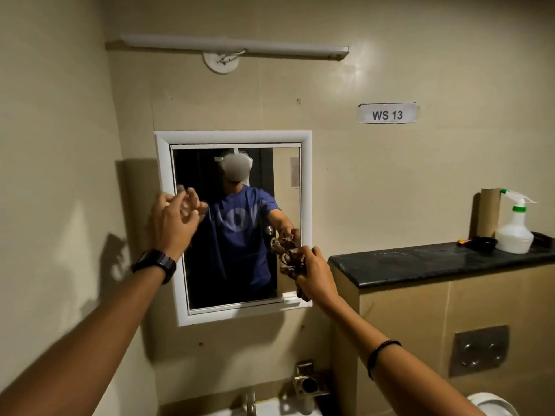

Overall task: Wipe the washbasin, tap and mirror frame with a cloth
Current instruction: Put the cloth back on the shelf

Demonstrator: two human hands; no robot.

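Note:
A mirror in a white frame hangs on the beige wall straight ahead. My right hand grips a crumpled brown cloth and holds it against the frame's right side, low down. My left hand, with a black watch on the wrist, is raised at the frame's left side with loosely spread fingers; whether it touches the frame I cannot tell. The chrome tap and the white washbasin show at the bottom edge below the mirror.
A black counter stands to the right and carries a white spray bottle, a cardboard tube and a small black dish. Below it are a metal flush plate and a toilet rim. A tube light hangs above the mirror.

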